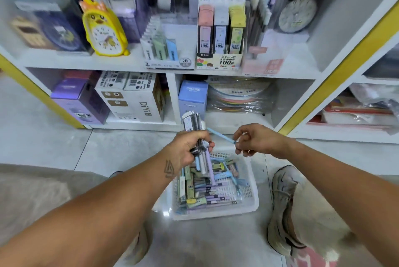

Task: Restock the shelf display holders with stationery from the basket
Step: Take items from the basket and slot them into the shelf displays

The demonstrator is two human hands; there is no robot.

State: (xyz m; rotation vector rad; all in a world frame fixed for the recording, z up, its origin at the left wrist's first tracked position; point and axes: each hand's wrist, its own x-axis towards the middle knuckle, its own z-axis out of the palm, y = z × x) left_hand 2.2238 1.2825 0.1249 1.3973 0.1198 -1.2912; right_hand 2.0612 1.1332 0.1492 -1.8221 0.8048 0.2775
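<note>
A white plastic basket (251,198) sits on the floor between my feet, holding several pastel lead cases and pens. My left hand (190,148) grips a bundle of slim lead cases (192,124) upright above the basket's far rim. My right hand (251,139) pinches one thin blue pen (220,135) by its end, its tip pointing toward the bundle. On the shelf above stand two display holders: a clear one (164,51) marked 2B with green and blue cases, and a cardboard one (220,59) with pink, white and yellow boxes.
A yellow chick alarm clock (103,29) stands left of the holders. A pink holder (263,64) and a round clock (296,15) sit to the right. The lower shelf holds boxes (131,98) and stacked packets (239,96). My shoes (282,208) flank the basket.
</note>
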